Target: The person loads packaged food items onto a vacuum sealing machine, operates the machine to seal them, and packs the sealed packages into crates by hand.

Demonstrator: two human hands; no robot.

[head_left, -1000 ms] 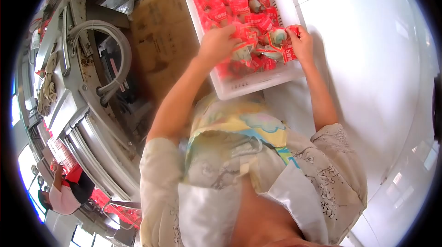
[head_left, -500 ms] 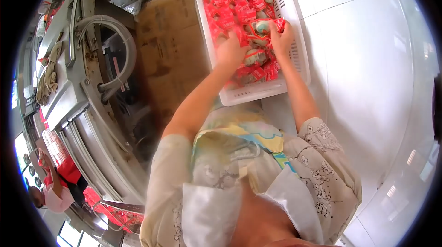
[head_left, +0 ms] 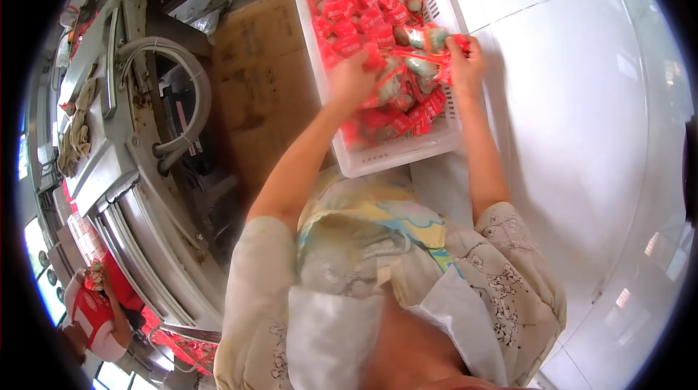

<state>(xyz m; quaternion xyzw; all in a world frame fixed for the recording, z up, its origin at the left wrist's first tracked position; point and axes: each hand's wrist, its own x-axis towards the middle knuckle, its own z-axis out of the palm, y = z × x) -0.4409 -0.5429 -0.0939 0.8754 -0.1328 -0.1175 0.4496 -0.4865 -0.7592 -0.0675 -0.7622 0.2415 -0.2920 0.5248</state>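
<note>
Red packets [head_left: 427, 110] were crinkly plastic film, v. glossy; the basket [head_left: 396, 160] was smooth plastic, semi-matt. Tiles [head_left: 574, 92] looked smooth & shiny. Machine [head_left: 156, 226] was metal, rusty in spots. Brown sheet [head_left: 262, 74] was matt, prob. cardboard, tho' blurry. Shirt [head_left: 260, 274] was cloth, collar [head_left: 327, 328] satiny.

The grip of the left hand [head_left: 351, 79] is blurred, and its fingertips are partly lost among the red packets [head_left: 374, 18]. The printing on these is too small to be read, and the bottom of the white basket [head_left: 396, 160] is hidden beneath them. The bundle [head_left: 94, 276] held by a distant co-worker [head_left: 102, 321] cannot be identified. The apron [head_left: 371, 204] is smeared, and the wearer [head_left: 407, 339] is cut off by the lower edge.
</note>
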